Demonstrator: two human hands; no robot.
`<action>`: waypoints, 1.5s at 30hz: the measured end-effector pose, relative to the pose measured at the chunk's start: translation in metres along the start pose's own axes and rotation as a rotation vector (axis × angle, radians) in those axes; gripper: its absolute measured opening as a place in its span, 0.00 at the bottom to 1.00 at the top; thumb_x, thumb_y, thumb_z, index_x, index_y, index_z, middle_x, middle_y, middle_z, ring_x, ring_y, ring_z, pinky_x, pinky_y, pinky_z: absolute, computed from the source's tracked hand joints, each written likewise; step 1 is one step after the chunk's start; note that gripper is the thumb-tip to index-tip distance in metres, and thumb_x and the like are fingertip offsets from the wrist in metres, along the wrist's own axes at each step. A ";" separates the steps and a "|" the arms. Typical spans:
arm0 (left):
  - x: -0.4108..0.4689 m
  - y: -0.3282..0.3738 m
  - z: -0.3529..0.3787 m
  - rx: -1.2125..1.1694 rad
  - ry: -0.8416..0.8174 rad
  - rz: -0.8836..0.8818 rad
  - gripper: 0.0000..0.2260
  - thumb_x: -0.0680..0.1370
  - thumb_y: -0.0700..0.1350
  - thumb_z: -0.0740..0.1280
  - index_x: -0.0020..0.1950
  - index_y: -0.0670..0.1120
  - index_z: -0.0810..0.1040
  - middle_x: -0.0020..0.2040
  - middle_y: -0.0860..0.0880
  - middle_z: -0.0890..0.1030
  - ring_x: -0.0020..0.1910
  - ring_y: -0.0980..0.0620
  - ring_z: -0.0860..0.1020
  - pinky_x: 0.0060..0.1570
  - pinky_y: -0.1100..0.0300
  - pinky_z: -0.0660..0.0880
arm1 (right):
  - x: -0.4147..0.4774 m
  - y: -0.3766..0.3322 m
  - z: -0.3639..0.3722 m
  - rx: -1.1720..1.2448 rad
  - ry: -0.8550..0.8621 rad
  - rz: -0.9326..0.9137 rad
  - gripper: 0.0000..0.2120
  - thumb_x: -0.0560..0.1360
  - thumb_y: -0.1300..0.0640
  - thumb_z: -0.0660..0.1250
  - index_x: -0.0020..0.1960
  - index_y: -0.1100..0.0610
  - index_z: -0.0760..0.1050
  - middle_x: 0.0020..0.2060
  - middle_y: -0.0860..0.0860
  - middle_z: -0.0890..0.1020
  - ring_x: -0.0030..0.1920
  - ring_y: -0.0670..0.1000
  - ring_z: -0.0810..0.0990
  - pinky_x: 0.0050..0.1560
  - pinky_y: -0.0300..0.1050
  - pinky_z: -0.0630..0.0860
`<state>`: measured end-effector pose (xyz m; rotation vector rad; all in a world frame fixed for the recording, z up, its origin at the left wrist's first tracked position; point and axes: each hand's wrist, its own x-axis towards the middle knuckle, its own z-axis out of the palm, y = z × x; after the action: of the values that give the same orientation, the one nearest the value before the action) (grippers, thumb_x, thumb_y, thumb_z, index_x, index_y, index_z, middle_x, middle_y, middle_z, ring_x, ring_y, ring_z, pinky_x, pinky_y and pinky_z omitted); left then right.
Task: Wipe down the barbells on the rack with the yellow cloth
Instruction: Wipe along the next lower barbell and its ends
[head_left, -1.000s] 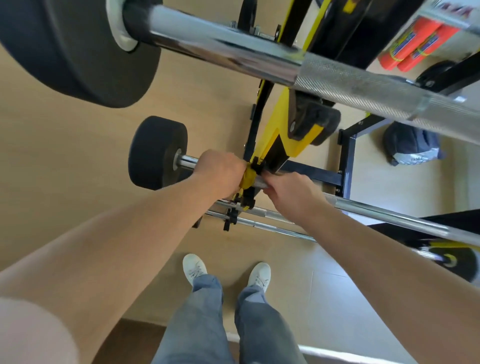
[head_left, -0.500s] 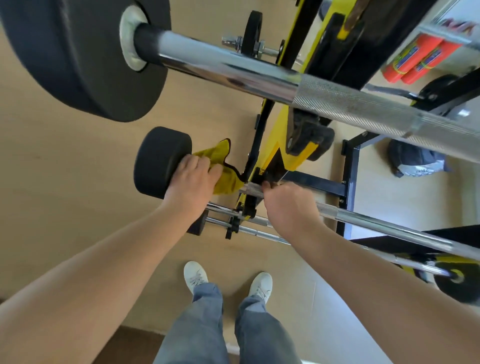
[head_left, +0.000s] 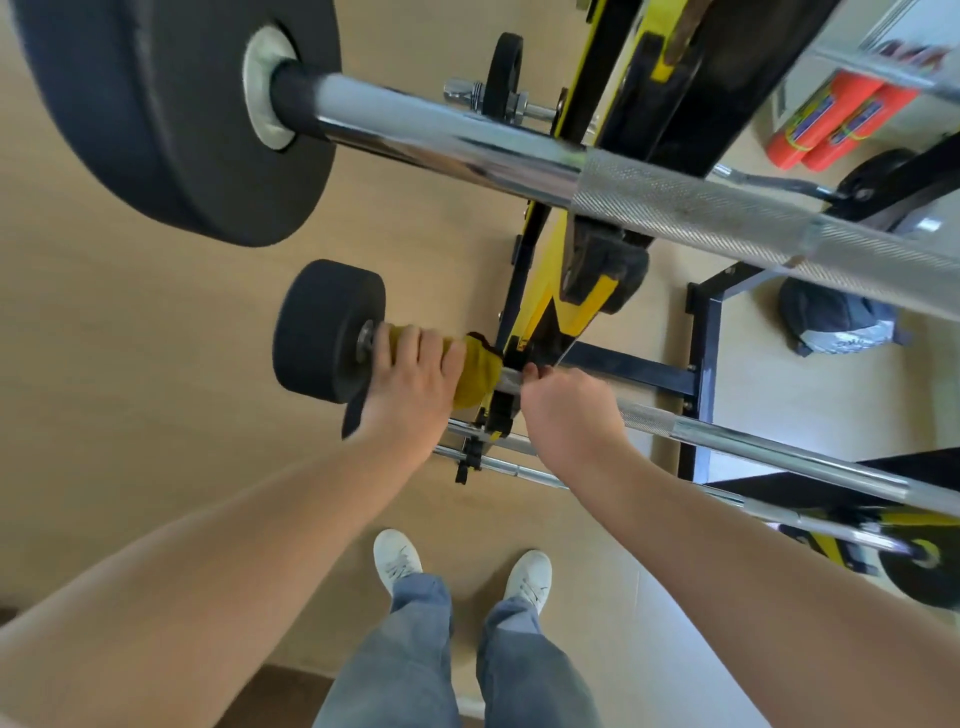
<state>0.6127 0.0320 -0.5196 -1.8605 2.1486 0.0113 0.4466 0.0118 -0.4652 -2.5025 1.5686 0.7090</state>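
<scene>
A yellow cloth (head_left: 475, 371) is wrapped round the left end of the middle barbell (head_left: 769, 449), between its black end weight (head_left: 324, 332) and the yellow-black rack upright (head_left: 540, 301). My left hand (head_left: 410, 382) grips the cloth and the bar under it, fingers curled over the top. My right hand (head_left: 569, 410) grips the same bar just right of the upright. A thicker barbell (head_left: 675, 200) with a large black plate (head_left: 171, 109) runs across above, close to the camera.
Thinner bars (head_left: 519, 470) lie on lower rack hooks beneath my hands. A black frame (head_left: 701, 374) stands on the right, with a dark bag (head_left: 836, 319) and orange rolls (head_left: 836, 122) beyond. My white shoes (head_left: 397, 558) stand on the wooden floor below.
My left hand has slid left along the bar towards the end weight, pulling the cloth round the bar. The right hand has kept its grip beside the upright.
</scene>
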 end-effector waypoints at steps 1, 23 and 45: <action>-0.003 0.000 0.005 0.009 0.032 0.010 0.29 0.73 0.46 0.72 0.69 0.46 0.62 0.61 0.41 0.69 0.62 0.39 0.68 0.70 0.37 0.59 | 0.000 0.000 0.001 0.005 -0.003 0.001 0.18 0.81 0.64 0.62 0.71 0.60 0.69 0.51 0.56 0.80 0.45 0.55 0.77 0.38 0.47 0.71; -0.012 0.028 -0.026 -0.774 0.247 0.165 0.12 0.75 0.45 0.71 0.58 0.49 0.81 0.53 0.52 0.82 0.54 0.50 0.76 0.57 0.53 0.75 | -0.015 0.019 0.022 0.451 0.262 0.058 0.05 0.77 0.51 0.65 0.48 0.51 0.78 0.42 0.48 0.82 0.42 0.54 0.80 0.41 0.48 0.79; 0.002 0.091 -0.066 -0.467 0.009 0.149 0.19 0.83 0.54 0.57 0.71 0.50 0.72 0.71 0.46 0.71 0.66 0.45 0.70 0.62 0.51 0.73 | -0.034 0.104 0.051 1.349 0.418 0.612 0.10 0.82 0.53 0.61 0.63 0.49 0.75 0.46 0.43 0.78 0.47 0.46 0.77 0.46 0.47 0.80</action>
<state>0.5099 0.0319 -0.4743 -1.9186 2.4404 0.5837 0.3268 0.0079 -0.4796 -1.1778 1.9181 -0.7364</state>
